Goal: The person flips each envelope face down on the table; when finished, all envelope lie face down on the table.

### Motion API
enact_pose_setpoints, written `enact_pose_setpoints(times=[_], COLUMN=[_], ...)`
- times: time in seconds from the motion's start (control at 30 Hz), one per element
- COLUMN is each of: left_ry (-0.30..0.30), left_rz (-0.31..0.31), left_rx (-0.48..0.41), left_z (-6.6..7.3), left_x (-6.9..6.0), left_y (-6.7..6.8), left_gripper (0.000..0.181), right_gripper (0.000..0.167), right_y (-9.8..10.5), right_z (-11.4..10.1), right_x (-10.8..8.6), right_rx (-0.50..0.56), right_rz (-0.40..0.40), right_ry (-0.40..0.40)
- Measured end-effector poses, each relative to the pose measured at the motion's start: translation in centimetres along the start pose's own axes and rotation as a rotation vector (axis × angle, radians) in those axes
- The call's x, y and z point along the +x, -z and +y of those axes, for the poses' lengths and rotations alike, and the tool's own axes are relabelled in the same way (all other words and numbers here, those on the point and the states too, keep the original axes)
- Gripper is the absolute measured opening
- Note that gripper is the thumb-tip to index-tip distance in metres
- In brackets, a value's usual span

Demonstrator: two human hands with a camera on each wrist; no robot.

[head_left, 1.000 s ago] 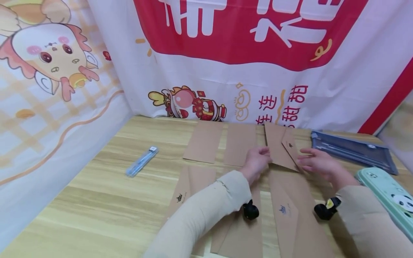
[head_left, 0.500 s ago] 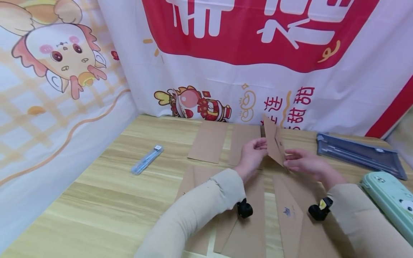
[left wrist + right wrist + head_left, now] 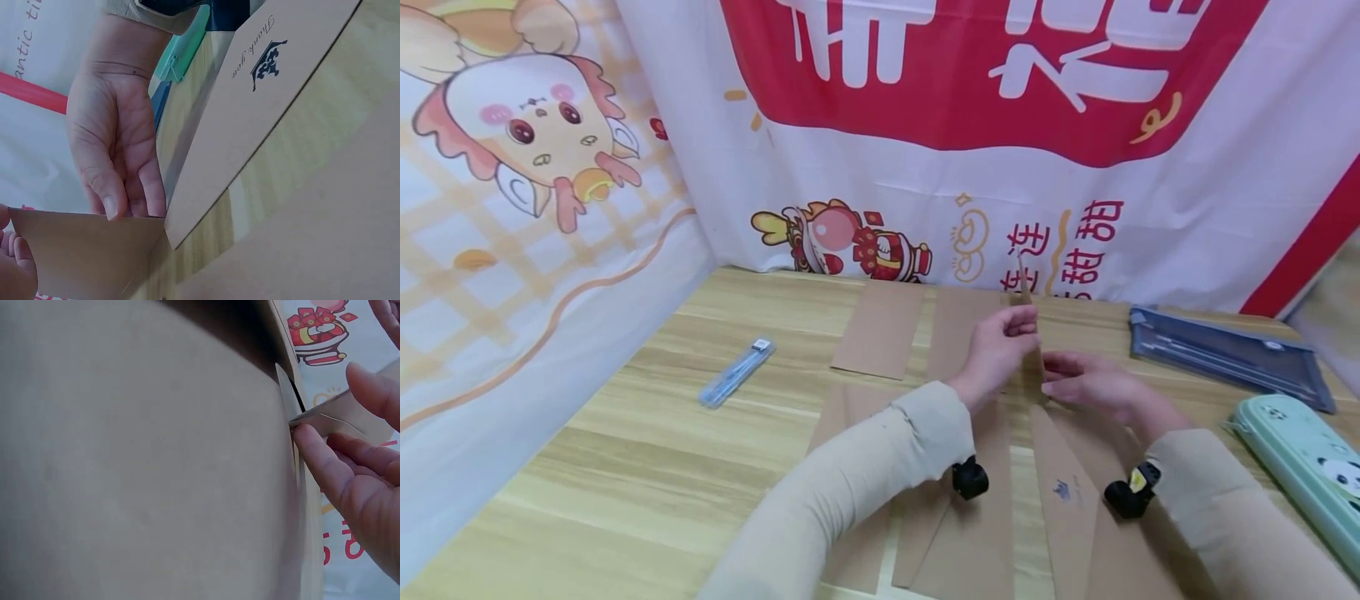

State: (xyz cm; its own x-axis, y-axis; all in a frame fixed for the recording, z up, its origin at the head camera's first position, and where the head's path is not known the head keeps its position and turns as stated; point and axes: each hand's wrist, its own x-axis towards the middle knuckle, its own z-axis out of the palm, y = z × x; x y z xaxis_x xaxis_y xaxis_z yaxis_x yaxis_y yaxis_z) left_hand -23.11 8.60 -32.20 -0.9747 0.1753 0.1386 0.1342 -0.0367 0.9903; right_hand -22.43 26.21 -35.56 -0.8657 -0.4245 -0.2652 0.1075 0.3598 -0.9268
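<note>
A brown kraft envelope point(image 3: 1033, 371) stands nearly on edge between both hands near the back of the table, seen almost edge-on in the head view. My left hand point(image 3: 1000, 350) pinches its left side. At its near lower edge, my right hand point(image 3: 1093, 387) pinches it with the thumb on one face and fingers on the other. The left wrist view shows the broad face of the envelope point(image 3: 87, 256) and the right hand point(image 3: 119, 144). Just in front lies another envelope point(image 3: 1063, 492), its flap printed with a crown and "Thank you".
Several more envelopes lie flat in two rows, such as a back one point(image 3: 878, 329) and a front one point(image 3: 958, 542), partly under the left sleeve. A clear slim case point(image 3: 737, 372) lies left. At right are a dark mesh pouch point(image 3: 1232, 354) and a green panda case point(image 3: 1300, 458).
The envelope has been tilted up from lying nearly flat to standing on edge. My right hand has moved left with its edge, closer to my left hand.
</note>
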Motion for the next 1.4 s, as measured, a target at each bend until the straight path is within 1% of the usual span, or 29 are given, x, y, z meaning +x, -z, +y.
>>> enact_pose_setpoints(times=[0.2, 0.33, 0.4, 0.5, 0.63, 0.7, 0.83, 0.97, 1.07, 1.27, 1.4], left_ry=[-0.015, -0.031, -0.039, -0.038, -0.039, -0.043, -0.041, -0.033, -0.022, 0.003, -0.006], left_rz=[-0.041, -0.077, -0.083, -0.079, -0.081, -0.083, -0.088, -0.102, -0.104, -0.081, -0.087], left_rx=[0.084, 0.097, 0.099, 0.103, 0.099, 0.087, 0.063, 0.043, 0.027, -0.005, -0.028], left_z=[0.4, 0.4, 0.4, 0.3, 0.3, 0.2, 0.2, 0.1, 0.0, -0.2, -0.2], left_x=[0.3, 0.4, 0.5, 0.4, 0.5, 0.5, 0.5, 0.5, 0.5, 0.4, 0.4], left_y=[-0.9, -1.4, -1.6, -1.7, -1.8, -1.7, -1.6, -1.5, -1.5, -1.6, -1.8], left_gripper=[0.036, 0.037, 0.036, 0.035, 0.034, 0.034, 0.035, 0.035, 0.035, 0.034, 0.033], right_gripper=[0.075, 0.075, 0.076, 0.081, 0.085, 0.084, 0.071, 0.048, 0.038, 0.028, 0.019], right_y=[-0.2, -0.4, -0.5, -1.1, -2.0, -2.5, -3.4, -4.0, -4.2, -4.6, -4.8], right_z=[-0.2, -0.3, -0.5, -1.2, -2.8, -3.7, -4.4, -4.1, -3.7, -3.6, -3.7], right_x=[-0.2, -0.6, -0.9, -1.6, -2.7, -2.9, -2.5, -2.0, -1.8, -1.9, -2.0], right_rx=[-0.015, -0.046, -0.067, -0.103, -0.152, -0.180, -0.244, -0.320, -0.351, -0.397, -0.397], right_rz=[0.046, 0.065, 0.082, 0.153, 0.313, 0.377, 0.490, 0.623, 0.698, 0.803, 0.868], right_ry=[-0.027, -0.030, -0.018, -0.005, 0.033, 0.056, 0.072, 0.077, 0.093, 0.107, 0.097])
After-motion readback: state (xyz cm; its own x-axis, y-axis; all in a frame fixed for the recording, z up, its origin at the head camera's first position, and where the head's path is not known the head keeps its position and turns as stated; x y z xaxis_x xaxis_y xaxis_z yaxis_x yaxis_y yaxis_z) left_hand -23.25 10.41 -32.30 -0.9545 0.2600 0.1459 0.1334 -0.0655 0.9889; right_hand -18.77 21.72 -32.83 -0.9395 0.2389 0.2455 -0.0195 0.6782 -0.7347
